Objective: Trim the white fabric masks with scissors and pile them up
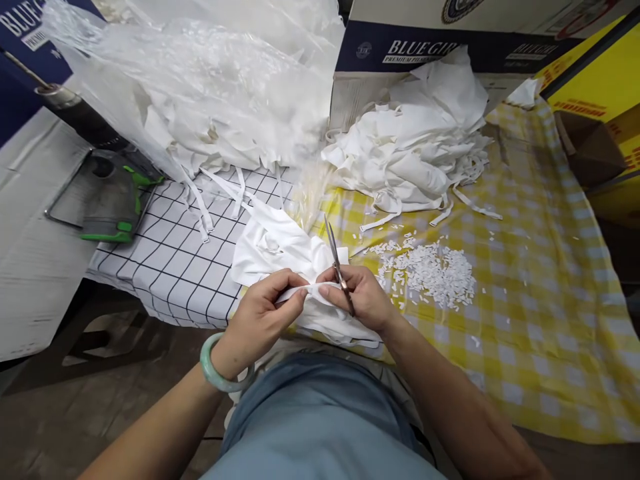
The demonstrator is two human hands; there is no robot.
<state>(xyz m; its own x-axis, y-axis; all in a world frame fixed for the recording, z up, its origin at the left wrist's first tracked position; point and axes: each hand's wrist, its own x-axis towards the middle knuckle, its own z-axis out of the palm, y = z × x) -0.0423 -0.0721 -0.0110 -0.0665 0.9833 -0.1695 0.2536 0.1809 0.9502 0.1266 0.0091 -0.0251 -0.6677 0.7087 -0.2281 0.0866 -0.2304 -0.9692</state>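
My left hand [267,310], with a green bangle on its wrist, pinches a white fabric strap [306,291] that belongs to a white cloth piece [273,247] lying at the table's near edge. My right hand [363,297] holds small scissors [336,260], blades pointing up and away, and its fingertips also touch the same strap. Both hands meet just above my lap. A heap of small white cuttings [433,273] lies to the right of my right hand on the yellow checked cloth [545,267].
A pile of white cloth pieces [415,153] sits at the back centre. A clear plastic bag [200,87] full of more pieces lies back left on a black-grid cloth [170,260]. A green-and-grey tool [113,200] rests at left. Cardboard boxes [415,50] stand behind.
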